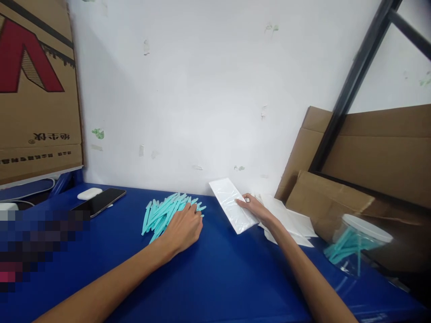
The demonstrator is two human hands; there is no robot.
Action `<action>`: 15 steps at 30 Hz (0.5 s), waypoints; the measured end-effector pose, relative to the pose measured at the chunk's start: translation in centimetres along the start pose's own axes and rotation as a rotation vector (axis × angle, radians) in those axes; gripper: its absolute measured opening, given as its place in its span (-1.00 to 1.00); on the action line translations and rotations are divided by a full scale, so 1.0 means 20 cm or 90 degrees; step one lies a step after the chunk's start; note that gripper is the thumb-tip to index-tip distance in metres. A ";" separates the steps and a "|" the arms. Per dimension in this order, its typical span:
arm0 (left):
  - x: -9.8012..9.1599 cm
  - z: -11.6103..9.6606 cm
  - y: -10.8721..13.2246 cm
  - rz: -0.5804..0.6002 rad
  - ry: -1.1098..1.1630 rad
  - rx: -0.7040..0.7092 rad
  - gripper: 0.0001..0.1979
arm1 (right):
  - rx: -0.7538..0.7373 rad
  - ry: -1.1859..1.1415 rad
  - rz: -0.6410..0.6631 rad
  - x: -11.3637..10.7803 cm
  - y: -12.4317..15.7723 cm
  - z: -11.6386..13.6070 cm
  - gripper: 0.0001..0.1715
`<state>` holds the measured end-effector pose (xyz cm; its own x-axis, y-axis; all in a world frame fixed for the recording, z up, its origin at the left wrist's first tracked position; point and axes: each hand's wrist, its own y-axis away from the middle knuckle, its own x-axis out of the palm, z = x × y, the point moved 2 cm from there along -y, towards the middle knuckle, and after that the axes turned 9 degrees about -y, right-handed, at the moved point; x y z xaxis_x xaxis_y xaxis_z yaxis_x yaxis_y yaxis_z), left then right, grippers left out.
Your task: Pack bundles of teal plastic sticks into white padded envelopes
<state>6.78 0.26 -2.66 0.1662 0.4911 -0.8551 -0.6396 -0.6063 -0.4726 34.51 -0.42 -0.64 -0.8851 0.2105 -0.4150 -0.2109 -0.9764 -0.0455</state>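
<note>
So the left hand (186, 228) is resting on the right side of a loose pile of teal sticks (161, 213), fingers curling down, and honestly I can't tell if they're pinching any because the back of the hand is hiding what's under it. The pile is sitting on the blue table (229, 278), near the white wall (202, 89). Meanwhile the right hand (256, 208) is pinching a flat, shiny white packet (232, 208) by its right edge, over to the right of the pile. Some white sheets (292, 222) are lying beside the packet, partly behind the forearm, and a clear jar (357, 246) of similar teal pieces (343, 246) is sitting further right. A phone (103, 202) is lying on the left.
</note>
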 end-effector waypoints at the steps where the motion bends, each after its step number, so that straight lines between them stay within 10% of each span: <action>1: -0.01 0.01 0.00 -0.016 0.018 -0.026 -0.64 | 0.017 -0.081 0.021 -0.01 0.01 0.01 -0.49; 9: -0.11 0.15 -0.03 -0.243 0.130 -0.152 -0.42 | 0.097 -0.279 0.468 0.18 0.13 0.08 -0.70; 15: -0.08 0.22 -0.04 -0.128 0.392 -0.226 -0.55 | 0.141 -0.444 0.454 0.16 0.12 0.10 -0.54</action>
<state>3.67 2.69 0.06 0.7119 0.2375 -0.6609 -0.2890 -0.7586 -0.5840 30.32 -2.02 -0.37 -0.8637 -0.3672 0.3452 0.4509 -0.8691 0.2036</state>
